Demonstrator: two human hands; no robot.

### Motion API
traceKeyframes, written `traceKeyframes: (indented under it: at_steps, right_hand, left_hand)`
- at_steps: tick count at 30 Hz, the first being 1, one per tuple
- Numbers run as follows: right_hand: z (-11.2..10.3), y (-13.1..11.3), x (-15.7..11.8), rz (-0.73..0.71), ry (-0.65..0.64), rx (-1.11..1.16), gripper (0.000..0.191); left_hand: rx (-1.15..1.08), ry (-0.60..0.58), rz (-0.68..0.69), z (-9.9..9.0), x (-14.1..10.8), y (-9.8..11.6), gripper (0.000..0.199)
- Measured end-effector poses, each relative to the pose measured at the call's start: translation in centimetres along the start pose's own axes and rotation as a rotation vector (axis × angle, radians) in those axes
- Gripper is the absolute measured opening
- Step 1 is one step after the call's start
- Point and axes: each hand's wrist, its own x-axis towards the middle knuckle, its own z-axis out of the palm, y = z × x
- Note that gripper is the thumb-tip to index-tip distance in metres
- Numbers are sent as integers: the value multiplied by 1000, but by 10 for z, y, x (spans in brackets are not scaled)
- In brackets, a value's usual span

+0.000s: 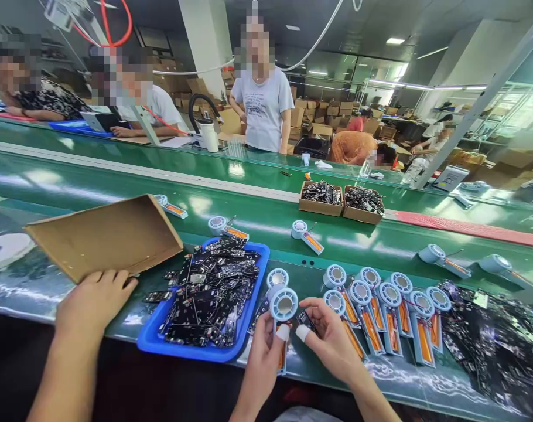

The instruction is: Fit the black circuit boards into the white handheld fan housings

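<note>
Over the belt's (258,220) near edge, the left hand (262,351) grips a fan (284,305) upright so the right hand (332,340) can pinch a board (305,319) against it, tray (152,343) within reach.

Your one head-worn camera looks forward and down, close over your hands, across the green conveyor belt (381,240) toward the workers opposite.

A small fan unit (284,308) with a round pale-blue head, white centre and orange-marked handle stands upright near the bench's near edge, just right of the blue tray; a small black circuit board (305,320) is tilted against it on its right
</note>
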Motion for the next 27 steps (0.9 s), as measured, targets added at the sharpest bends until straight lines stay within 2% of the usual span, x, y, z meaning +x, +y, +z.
traceKeyframes:
  at_steps: [2, 4, 7, 9, 12, 14, 16, 18, 20, 23, 27]
  right_hand:
    - [0, 4, -2, -39, 56, -246, 28]
    - [-3, 5, -4, -94, 42, -558, 26]
    - [-9, -5, -8, -156, -104, -973, 20]
    - [-11, -16, -9, -223, -283, -1075, 11]
    - [-10, -29, -8, -328, -533, -1004, 9]
    - [-7, -30, -5, -308, -600, -866, 10]
    - [-2, -25, -2, -195, -609, -628, 25]
    - [2, -17, 0, -4, -562, -363, 42]
    - [7, -11, -1, 155, -448, -218, 56]
    - [11, -5, -5, 196, -299, -178, 63]
    - [13, 0, -8, 255, -242, -49, 66]
  left_hand:
    - [29, 47, -2, -2, -1, -1, 56]
    - [58, 74, -8, -3, -2, -1, 56]
    - [82, 73, -23, -3, -4, 3, 55]
    - [78, 66, -30, -2, -4, 8, 51]
    - [48, 29, -82, -2, -5, 16, 44]
    - [-7, 2, -131, -1, -6, 20, 39]
    - [-119, -30, -170, 1, -7, 22, 33]
    - [-280, -81, -201, 3, -9, 22, 32]
    - [-425, -100, -216, 4, -11, 22, 36]
    - [-499, -42, -232, 7, -17, 19, 40]
    - [-385, -37, -176, 9, -20, 9, 53]
